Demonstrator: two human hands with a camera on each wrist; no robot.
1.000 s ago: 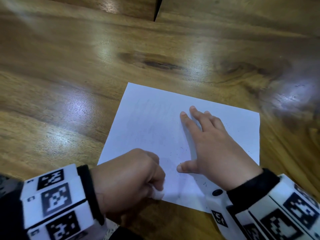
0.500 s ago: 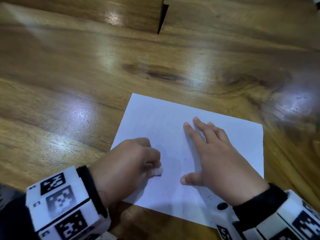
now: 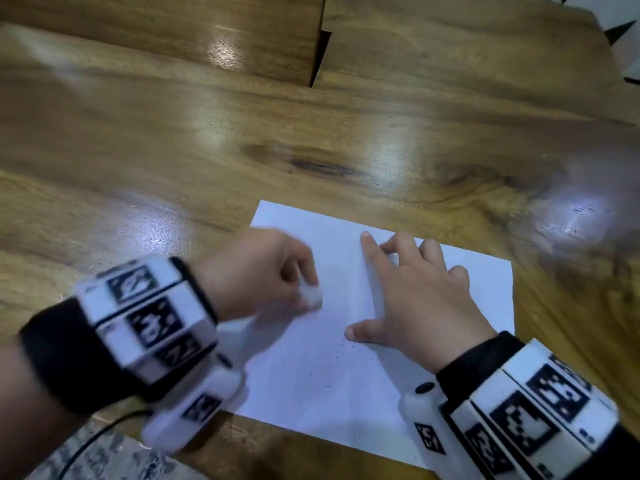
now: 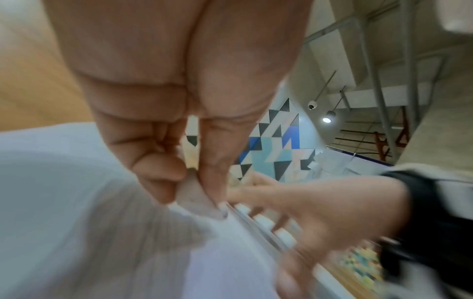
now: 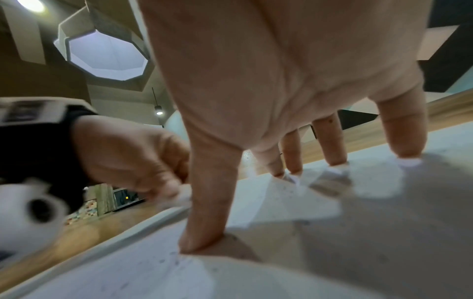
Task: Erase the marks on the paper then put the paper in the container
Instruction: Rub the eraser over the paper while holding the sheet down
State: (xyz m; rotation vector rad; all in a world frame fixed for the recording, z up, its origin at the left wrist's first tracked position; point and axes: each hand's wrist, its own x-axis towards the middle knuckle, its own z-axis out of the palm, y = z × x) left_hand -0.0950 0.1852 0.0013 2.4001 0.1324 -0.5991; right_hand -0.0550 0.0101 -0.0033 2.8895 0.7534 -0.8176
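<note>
A white sheet of paper [image 3: 332, 386] lies flat on the wooden table [image 3: 173, 150], with faint marks and dark eraser crumbs on it. My left hand [image 3: 270, 278] pinches a small white eraser [image 3: 311, 297] between thumb and curled fingers and holds it against the sheet's left half. The left wrist view shows the eraser [image 4: 194, 194] pressed to the paper [image 4: 102, 232]. My right hand [image 3: 415, 296] rests spread on the sheet's right half, fingertips and thumb pressing it down. In the right wrist view the thumb and fingers [image 5: 210, 202] stand on the paper [image 5: 332, 252]. No container is in view.
A raised wooden panel [image 3: 242, 36] with a dark gap runs along the table's far side. A thin black cable [image 3: 90, 441] hangs by my left forearm at the near edge. Bare wood surrounds the sheet to the left and far side.
My left hand has carried the eraser from the sheet's near edge up toward its far left part. The right hand stays pressed on the sheet; its fingers are now slightly arched.
</note>
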